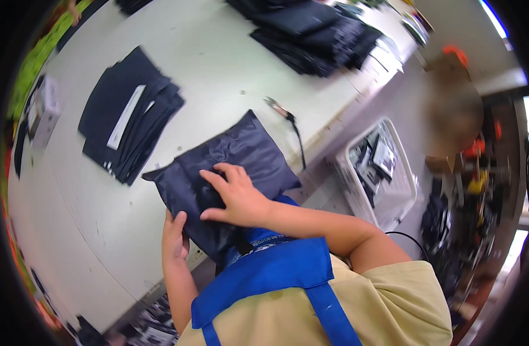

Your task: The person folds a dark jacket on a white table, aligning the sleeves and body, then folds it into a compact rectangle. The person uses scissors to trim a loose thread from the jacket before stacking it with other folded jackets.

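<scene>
A dark navy, shiny fabric pouch (241, 144) with a puffed-up body lies at the near edge of the table, its lower part overhanging toward my blue apron. At its left edge my left hand (175, 235) grips the fabric, thumb on top and the other fingers partly hidden beneath. My right hand (238, 197) rests on the middle of the pouch with fingers spread, pressing on its surface. Just beyond the pouch lies a pair of thread snips (279, 108) on a black cord.
The white table (209, 63) bears a fanned stack of dark fabric pieces (129, 112) with a white strip on top. Folded dark bags (316, 34) are piled at the far side. A white basket (411, 190) of packets stands off the right edge. At far left is a white box (45, 109).
</scene>
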